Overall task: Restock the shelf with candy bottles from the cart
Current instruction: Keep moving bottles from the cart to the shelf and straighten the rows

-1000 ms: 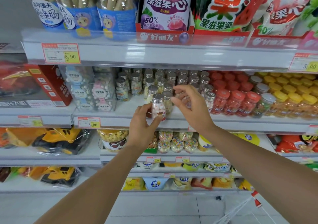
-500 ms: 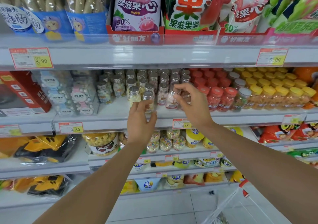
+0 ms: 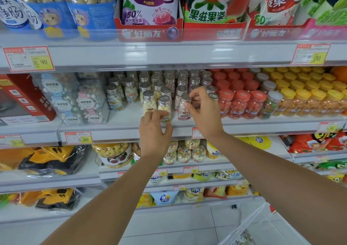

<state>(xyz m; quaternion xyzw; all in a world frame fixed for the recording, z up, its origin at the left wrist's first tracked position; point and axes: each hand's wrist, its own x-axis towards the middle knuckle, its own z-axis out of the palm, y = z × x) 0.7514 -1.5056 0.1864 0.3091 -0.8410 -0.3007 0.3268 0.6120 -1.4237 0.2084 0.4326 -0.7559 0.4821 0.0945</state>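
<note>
Placing step in hand: left hand (image 3: 154,132) with fingers (image 3: 159,114) loosely spread at the base of a yellow-candy bottle (image 3: 164,108) standing at the shelf (image 3: 120,126) front, right hand (image 3: 203,111) pinching the silver cap of a pink-candy bottle (image 3: 183,106) just right of it. Next, likely letting go and nudging both into their rows, then back to the cart (image 3: 249,231) (only its wire corner visible, low right). Readable: price tags (image 3: 78,138) "3.80" below left of the fingers, "8.90" and "5.00" above, "好丽友" and "50%" on upper trays.

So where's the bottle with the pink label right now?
In the head view, the pink-label bottle stands at the middle shelf's front edge, under the right hand, left of the red-capped bottles.
</note>
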